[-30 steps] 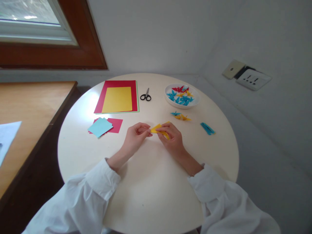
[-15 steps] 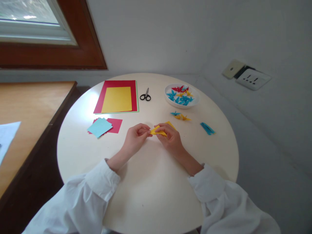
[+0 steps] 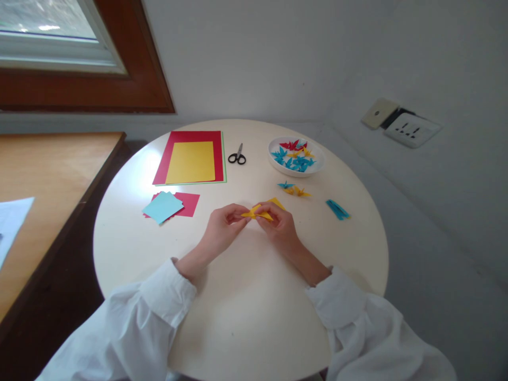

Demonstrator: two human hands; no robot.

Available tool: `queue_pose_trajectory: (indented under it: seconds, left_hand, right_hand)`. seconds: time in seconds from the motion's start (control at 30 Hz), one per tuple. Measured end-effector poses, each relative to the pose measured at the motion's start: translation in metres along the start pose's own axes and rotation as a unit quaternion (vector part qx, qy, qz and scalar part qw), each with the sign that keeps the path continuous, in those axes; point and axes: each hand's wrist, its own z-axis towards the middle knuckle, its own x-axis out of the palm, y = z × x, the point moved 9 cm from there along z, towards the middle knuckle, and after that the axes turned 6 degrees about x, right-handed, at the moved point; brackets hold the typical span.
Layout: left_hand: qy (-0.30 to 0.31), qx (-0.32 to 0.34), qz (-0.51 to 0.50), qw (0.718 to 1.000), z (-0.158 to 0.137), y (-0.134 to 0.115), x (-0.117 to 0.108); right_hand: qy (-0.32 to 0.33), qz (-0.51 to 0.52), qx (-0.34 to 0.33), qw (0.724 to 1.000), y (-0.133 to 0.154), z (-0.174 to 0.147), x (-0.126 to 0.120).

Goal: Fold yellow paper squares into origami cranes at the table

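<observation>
A small folded yellow paper (image 3: 263, 216) is pinched between my two hands, just above the round white table (image 3: 246, 328). My left hand (image 3: 225, 226) grips its left tip with thumb and fingers. From the other side, my right hand (image 3: 278, 226) holds the body of the fold, hiding part of it. Behind the right fingers shows the corner of another yellow sheet (image 3: 278, 202). A short way beyond that hand lie a blue paper crane (image 3: 285, 185) and a couple of yellow paper cranes (image 3: 300, 192).
A white dish (image 3: 273, 165) at the back right holds several paper cranes. Scissors (image 3: 237, 157) lie beside large red and yellow sheets (image 3: 192, 161). Light blue squares (image 3: 162, 207) overlap a pink sheet (image 3: 189, 205) at left. Blue folded strips (image 3: 337, 209) lie at right.
My left fingers have shifted slightly to the right along the yellow paper, and its left end now shows as a narrow point. My right hand has barely moved.
</observation>
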Motion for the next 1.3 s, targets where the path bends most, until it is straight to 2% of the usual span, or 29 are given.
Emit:
queue_pose_trajectory:
  seconds: [0.3, 0.6, 0.8, 1.03, 1.3]
  left_hand:
    - [-0.026, 0.007, 0.013, 1.0, 0.0, -0.001, -0.005]
    - [-0.032, 0.021, -0.017, 0.999, -0.001, 0.001, -0.005]
    - [-0.033, -0.007, -0.014, 0.999, -0.001, 0.002, -0.005]
    - [-0.028, -0.042, -0.067, 0.996, -0.001, 0.008, -0.002]
    - [-0.017, -0.045, -0.071, 0.996, -0.001, 0.016, 0.001]
  right_hand:
    - [-0.011, 0.037, 0.027, 0.999, -0.003, -0.001, 0.001]
    - [-0.008, 0.047, 0.059, 0.997, -0.006, 0.0, 0.005]
    - [-0.02, 0.012, 0.045, 0.999, -0.007, 0.0, 0.003]
    - [-0.052, -0.02, 0.023, 0.998, -0.002, -0.002, -0.003]
    - [-0.034, -0.039, -0.006, 0.999, 0.001, -0.004, -0.001]
